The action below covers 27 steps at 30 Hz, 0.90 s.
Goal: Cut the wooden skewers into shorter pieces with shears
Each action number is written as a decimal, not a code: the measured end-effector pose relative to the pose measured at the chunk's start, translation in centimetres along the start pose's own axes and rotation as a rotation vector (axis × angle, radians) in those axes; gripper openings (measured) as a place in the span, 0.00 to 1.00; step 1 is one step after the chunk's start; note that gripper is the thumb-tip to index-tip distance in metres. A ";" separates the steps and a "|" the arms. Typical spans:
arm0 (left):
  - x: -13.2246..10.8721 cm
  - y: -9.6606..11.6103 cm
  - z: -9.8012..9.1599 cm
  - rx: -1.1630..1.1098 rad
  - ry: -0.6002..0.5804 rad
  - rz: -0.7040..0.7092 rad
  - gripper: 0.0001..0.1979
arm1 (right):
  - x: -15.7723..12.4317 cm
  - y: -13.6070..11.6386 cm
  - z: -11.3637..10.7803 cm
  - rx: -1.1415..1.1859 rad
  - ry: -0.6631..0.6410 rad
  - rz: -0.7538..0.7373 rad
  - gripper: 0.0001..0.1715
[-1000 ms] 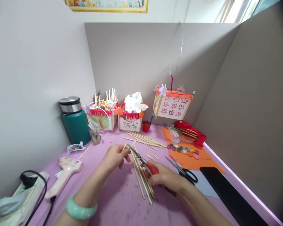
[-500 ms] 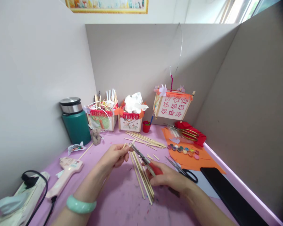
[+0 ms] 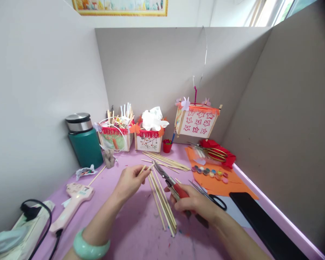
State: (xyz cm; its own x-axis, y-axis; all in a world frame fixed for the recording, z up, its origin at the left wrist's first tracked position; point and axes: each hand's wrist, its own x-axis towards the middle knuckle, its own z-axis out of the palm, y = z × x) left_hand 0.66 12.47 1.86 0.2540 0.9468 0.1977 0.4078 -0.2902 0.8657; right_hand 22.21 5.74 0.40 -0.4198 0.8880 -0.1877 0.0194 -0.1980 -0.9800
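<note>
My left hand [image 3: 132, 180], with a pale green bangle [image 3: 90, 246] on its wrist, pinches thin wooden sticks [image 3: 143, 169] that poke out past the fingertips. My right hand [image 3: 191, 198] is wrapped round red-handled shears [image 3: 171, 182]. Their narrow metal jaws point up and left, with the tip at the end of one pinched stick; whether they touch is unclear. Below and between the hands lies a loose bundle of long wooden sticks [image 3: 164, 206] on the purple table [image 3: 141, 231]. Another bundle of sticks [image 3: 168, 159] lies farther back.
On the left are a green flask [image 3: 85, 144], a pink glue gun [image 3: 76, 202] and a power strip [image 3: 32, 231]. Decorated boxes [image 3: 148, 141] stand behind. A paper lantern [image 3: 197, 121] hangs on the right. Scissors [image 3: 209, 196], paint pots [image 3: 209, 171] and a black slab [image 3: 260, 220] lie right.
The shears' jaws and the right hand have shifted slightly, and the handles look spread wider apart. My left hand still pinches the sticks. The whole view has moved a little.
</note>
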 end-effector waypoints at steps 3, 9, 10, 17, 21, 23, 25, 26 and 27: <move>-0.2 0.6 -0.3 -0.136 -0.082 -0.033 0.19 | -0.3 -0.1 0.6 0.324 -0.195 0.042 0.29; 0.4 -0.1 -1.9 0.012 0.014 -0.170 0.19 | -1.6 -2.1 -1.3 -0.001 0.057 0.031 0.23; 0.6 -0.6 -2.1 0.165 0.037 -0.184 0.19 | -1.8 -2.2 -2.1 -0.206 0.180 0.039 0.19; 1.3 -3.2 -1.8 0.717 0.091 -0.265 0.11 | -2.0 -1.1 -4.4 -1.164 0.441 0.212 0.10; 1.3 -4.3 -1.2 0.835 0.083 -0.331 0.13 | -2.4 -1.1 -4.5 -1.263 0.431 0.249 0.12; 1.3 -4.7 -1.0 0.866 0.068 -0.356 0.14 | -2.6 -1.2 -4.7 -1.286 0.409 0.267 0.11; 1.4 -5.0 -0.8 0.882 0.051 -0.366 0.13 | -2.9 -1.2 -4.8 -1.321 0.401 0.257 0.12; 1.5 -5.1 -0.7 0.887 0.046 -0.368 0.13 | -2.9 -1.2 -4.8 -1.340 0.397 0.247 0.12; 1.5 -5.2 -0.6 0.890 0.042 -0.368 0.12 | -3.0 -1.2 -4.8 -1.361 0.391 0.241 0.13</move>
State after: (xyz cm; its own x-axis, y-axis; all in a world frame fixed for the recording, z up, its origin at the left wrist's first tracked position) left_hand -1.63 15.50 -2.01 -0.0472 0.9988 0.0147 0.9759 0.0429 0.2140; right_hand 27.82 5.32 1.78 -0.0139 0.9897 -0.1423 0.9835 -0.0122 -0.1806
